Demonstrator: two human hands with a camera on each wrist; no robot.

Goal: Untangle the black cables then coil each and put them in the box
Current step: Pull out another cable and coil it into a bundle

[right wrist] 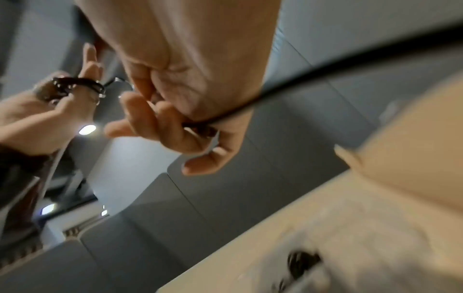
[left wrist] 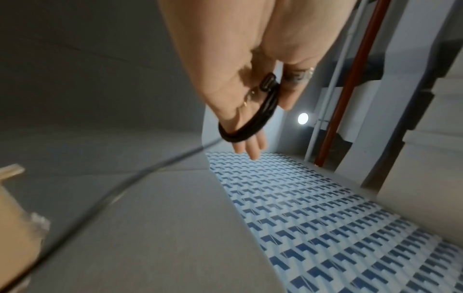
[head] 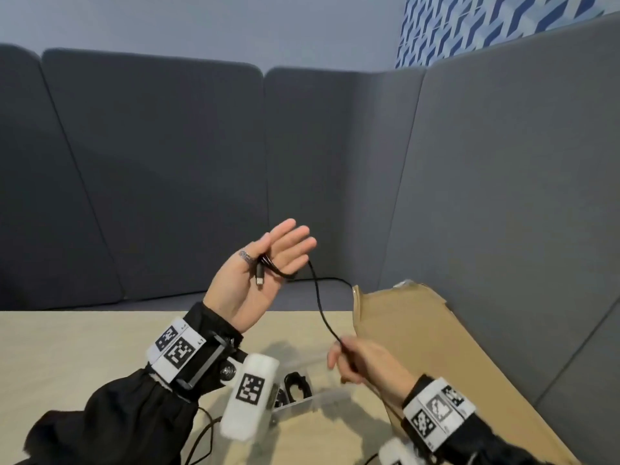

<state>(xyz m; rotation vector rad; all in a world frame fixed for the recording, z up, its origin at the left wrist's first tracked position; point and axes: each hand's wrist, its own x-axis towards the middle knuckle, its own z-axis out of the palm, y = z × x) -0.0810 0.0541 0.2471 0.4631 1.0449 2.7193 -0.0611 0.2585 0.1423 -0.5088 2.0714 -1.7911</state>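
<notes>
The left hand [head: 255, 276] is raised above the counter [head: 84, 347], palm up, with its fingers stretched out almost straight. A black cable [head: 318, 303] is wound in a few turns across the fingers, and the thumb presses the bundle against the palm near a ring on that hand. The cable's plug [head: 259, 275] hangs loose over the palm. From the left wrist view the coil [left wrist: 253, 121] shows as a tight black band around the fingers, with one strand trailing away from it.

That strand drops from the left hand down to the right hand [head: 362, 362], which is lower and nearer the body. The right hand has its fingers curled around the cable, with the thumb closing on it; in the right wrist view the cable [right wrist: 325, 73] runs taut out of the fist. Past the left hand the cable also trails back toward the cardboard box [head: 419, 330], which stands open at the right edge of the counter.

Between the two wrists, a clear plastic tray [head: 312, 397] sits on the counter with dark coiled cables [head: 297, 385] inside it. More black cable lies on the counter near the lower left sleeve [head: 110, 421].
</notes>
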